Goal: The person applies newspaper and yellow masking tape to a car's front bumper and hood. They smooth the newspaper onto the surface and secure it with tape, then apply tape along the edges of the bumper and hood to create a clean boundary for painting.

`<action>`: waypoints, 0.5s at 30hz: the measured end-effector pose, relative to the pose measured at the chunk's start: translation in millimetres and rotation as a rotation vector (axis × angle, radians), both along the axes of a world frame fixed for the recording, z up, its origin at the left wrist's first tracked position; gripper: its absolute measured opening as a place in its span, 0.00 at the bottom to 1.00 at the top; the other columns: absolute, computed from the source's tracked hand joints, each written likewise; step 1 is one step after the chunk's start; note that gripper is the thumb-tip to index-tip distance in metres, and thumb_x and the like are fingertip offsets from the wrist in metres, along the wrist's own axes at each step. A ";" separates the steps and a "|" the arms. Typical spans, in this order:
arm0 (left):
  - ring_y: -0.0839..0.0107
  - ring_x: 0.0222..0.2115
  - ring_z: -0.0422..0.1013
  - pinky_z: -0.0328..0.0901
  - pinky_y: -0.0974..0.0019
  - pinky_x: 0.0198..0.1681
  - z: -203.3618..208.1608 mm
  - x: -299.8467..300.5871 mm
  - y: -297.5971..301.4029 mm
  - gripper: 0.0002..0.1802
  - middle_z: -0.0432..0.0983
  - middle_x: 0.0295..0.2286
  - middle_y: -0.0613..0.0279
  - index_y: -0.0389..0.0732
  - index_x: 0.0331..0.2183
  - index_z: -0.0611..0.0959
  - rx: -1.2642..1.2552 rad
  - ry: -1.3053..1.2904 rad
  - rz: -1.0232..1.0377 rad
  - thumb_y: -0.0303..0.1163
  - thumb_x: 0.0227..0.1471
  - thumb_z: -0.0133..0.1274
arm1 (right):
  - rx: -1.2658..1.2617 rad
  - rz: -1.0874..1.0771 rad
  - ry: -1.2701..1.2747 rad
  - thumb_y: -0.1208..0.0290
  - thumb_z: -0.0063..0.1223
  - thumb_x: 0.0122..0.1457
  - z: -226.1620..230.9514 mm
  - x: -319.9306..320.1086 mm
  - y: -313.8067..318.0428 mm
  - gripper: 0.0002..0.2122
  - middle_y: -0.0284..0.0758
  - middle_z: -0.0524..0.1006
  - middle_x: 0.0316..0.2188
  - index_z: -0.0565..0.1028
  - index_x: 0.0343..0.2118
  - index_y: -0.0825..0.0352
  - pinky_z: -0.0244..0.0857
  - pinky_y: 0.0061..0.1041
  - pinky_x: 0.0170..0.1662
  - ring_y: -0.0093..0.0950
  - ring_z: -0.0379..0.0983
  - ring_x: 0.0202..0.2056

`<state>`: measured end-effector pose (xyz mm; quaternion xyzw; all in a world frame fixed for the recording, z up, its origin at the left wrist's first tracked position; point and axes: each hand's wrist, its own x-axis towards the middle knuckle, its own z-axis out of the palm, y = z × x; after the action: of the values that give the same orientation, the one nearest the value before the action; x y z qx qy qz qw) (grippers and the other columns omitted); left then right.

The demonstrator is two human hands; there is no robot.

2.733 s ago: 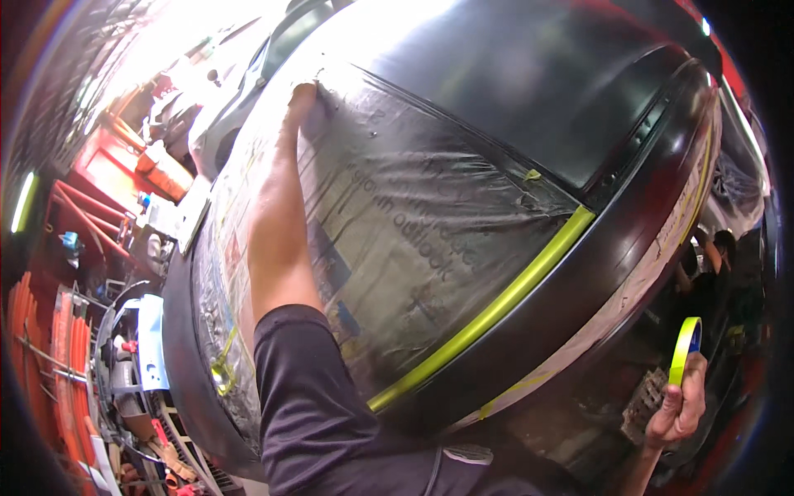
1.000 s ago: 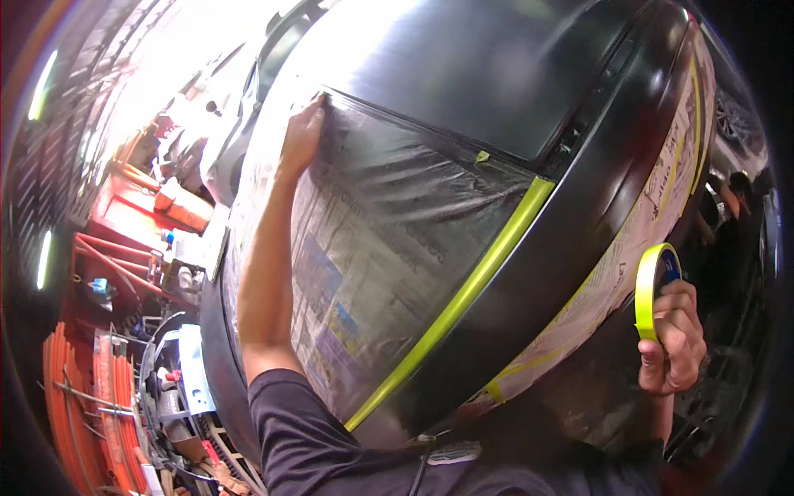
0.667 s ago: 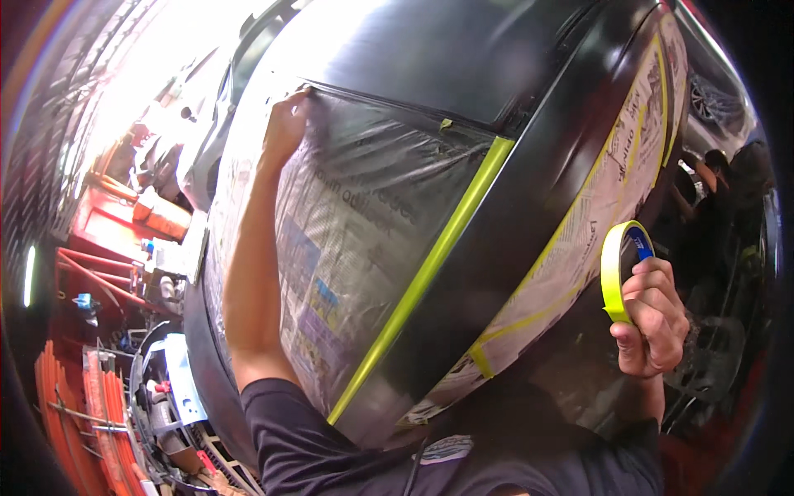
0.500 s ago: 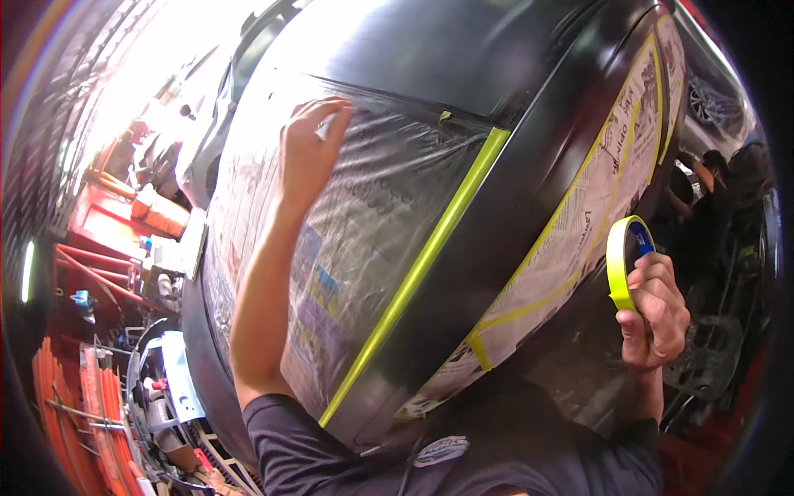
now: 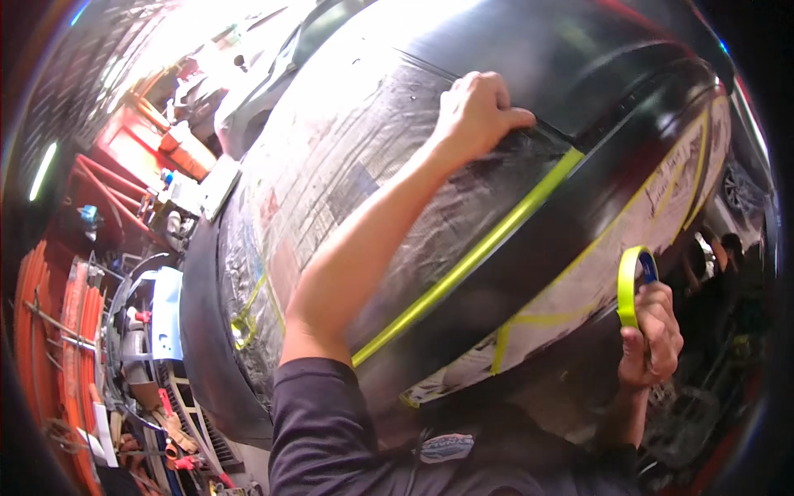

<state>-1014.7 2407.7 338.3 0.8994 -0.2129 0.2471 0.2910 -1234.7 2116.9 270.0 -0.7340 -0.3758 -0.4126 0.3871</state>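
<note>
My left hand (image 5: 481,114) rests at the upper edge of the clear plastic film (image 5: 389,215) over the dark car body (image 5: 529,50). Its fingers are curled together and the thumb points right; what lies under the fingertips is hidden. A strip of yellow masking tape (image 5: 471,255) runs slantwise along the film's right edge, its upper end just right of this hand. At the lower right my right hand (image 5: 652,341) is closed on a roll of yellow masking tape (image 5: 627,288), held upright and away from the car.
Newspaper (image 5: 571,293) edged with yellow tape covers a long section of the body at right. Left of the car are orange-red parts (image 5: 78,331), a red frame (image 5: 112,186), a light blue panel (image 5: 167,314) and other clutter. Another vehicle's wheel (image 5: 731,188) shows at far right.
My left hand has moved right along the film's upper edge, over where a small yellow tape piece showed. The view has shifted too. My right hand still holds the tape roll.
</note>
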 end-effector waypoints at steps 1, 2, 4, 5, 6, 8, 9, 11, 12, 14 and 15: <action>0.62 0.27 0.73 0.67 0.58 0.34 -4.2 9.2 5.4 0.22 0.76 0.25 0.56 0.37 0.28 0.82 -0.027 0.013 -0.005 0.45 0.43 0.71 | -0.005 0.007 -0.025 0.68 0.59 0.63 2.7 -0.5 2.3 0.12 0.42 0.76 0.24 0.74 0.33 0.75 0.68 0.45 0.39 0.39 0.72 0.27; 0.64 0.27 0.73 0.68 0.60 0.34 -21.1 31.9 27.4 0.18 0.78 0.26 0.59 0.38 0.28 0.82 -0.020 -0.266 -0.158 0.42 0.46 0.69 | -0.013 0.019 -0.044 0.68 0.60 0.62 6.0 0.1 7.4 0.12 0.42 0.77 0.24 0.74 0.33 0.75 0.69 0.46 0.39 0.39 0.72 0.27; 0.70 0.28 0.76 0.70 0.64 0.35 -7.8 14.7 44.0 0.14 0.82 0.28 0.56 0.36 0.32 0.86 -0.241 -0.024 -0.142 0.38 0.49 0.66 | -0.033 0.038 -0.025 0.68 0.61 0.61 9.7 -5.2 5.2 0.12 0.40 0.77 0.24 0.74 0.33 0.74 0.70 0.46 0.41 0.38 0.74 0.27; 0.73 0.28 0.75 0.70 0.66 0.34 -9.9 13.2 58.4 0.12 0.82 0.28 0.60 0.35 0.35 0.86 -0.312 -0.081 -0.153 0.34 0.53 0.63 | -0.041 0.020 -0.019 0.69 0.62 0.60 11.7 -9.2 2.1 0.11 0.40 0.77 0.24 0.74 0.32 0.73 0.70 0.45 0.41 0.38 0.74 0.27; 0.74 0.28 0.75 0.70 0.67 0.34 -1.4 -2.8 61.8 0.11 0.82 0.28 0.62 0.35 0.37 0.86 -0.406 -0.026 -0.118 0.32 0.55 0.61 | -0.044 0.000 -0.011 0.69 0.62 0.60 12.5 -13.5 -2.0 0.11 0.40 0.77 0.24 0.75 0.32 0.73 0.70 0.44 0.41 0.38 0.74 0.27; 0.74 0.29 0.75 0.70 0.66 0.37 12.1 -33.2 65.4 0.11 0.82 0.29 0.62 0.34 0.37 0.86 -0.396 -0.034 -0.023 0.32 0.55 0.61 | -0.037 -0.040 0.007 0.70 0.62 0.59 9.6 -17.5 -7.4 0.10 0.39 0.77 0.24 0.75 0.32 0.73 0.70 0.44 0.41 0.37 0.74 0.27; 0.72 0.29 0.75 0.70 0.65 0.37 7.2 -38.2 64.6 0.11 0.82 0.28 0.60 0.35 0.36 0.86 -0.335 -0.087 -0.009 0.33 0.54 0.62 | -0.036 -0.060 0.016 0.71 0.63 0.59 7.6 -19.1 -10.3 0.10 0.39 0.77 0.24 0.75 0.32 0.72 0.70 0.44 0.41 0.37 0.74 0.27; 0.70 0.29 0.75 0.70 0.63 0.37 -0.6 -53.9 60.1 0.12 0.81 0.27 0.58 0.35 0.34 0.86 -0.242 -0.108 0.012 0.34 0.51 0.64 | -0.034 -0.075 0.028 0.70 0.63 0.59 3.5 -22.5 -12.9 0.10 0.39 0.77 0.24 0.75 0.32 0.72 0.70 0.43 0.41 0.37 0.74 0.28; 0.69 0.29 0.75 0.69 0.63 0.37 -4.1 -63.1 49.4 0.13 0.81 0.26 0.57 0.35 0.33 0.86 -0.213 -0.073 0.009 0.35 0.50 0.65 | -0.033 -0.085 0.035 0.70 0.63 0.59 2.4 -24.5 -14.7 0.10 0.39 0.77 0.25 0.75 0.32 0.72 0.70 0.43 0.41 0.37 0.74 0.28; 0.67 0.28 0.75 0.69 0.62 0.36 -6.9 -65.6 30.4 0.15 0.80 0.25 0.56 0.35 0.31 0.85 -0.168 -0.025 -0.002 0.38 0.48 0.67 | -0.021 -0.094 0.038 0.69 0.64 0.58 2.5 -27.2 -14.0 0.11 0.40 0.77 0.24 0.75 0.32 0.73 0.70 0.43 0.41 0.37 0.74 0.27; 0.67 0.27 0.74 0.68 0.62 0.35 -7.9 -64.5 21.6 0.16 0.79 0.25 0.56 0.35 0.31 0.85 -0.154 -0.011 -0.008 0.40 0.47 0.67 | -0.015 -0.100 0.039 0.69 0.65 0.58 2.6 -28.7 -13.5 0.11 0.40 0.77 0.24 0.75 0.31 0.73 0.70 0.43 0.41 0.37 0.74 0.27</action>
<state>-1079.2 2429.2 330.4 0.8722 -0.1985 0.2665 0.3589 -1263.5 2103.4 272.6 -0.7628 -0.3341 -0.4140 0.3675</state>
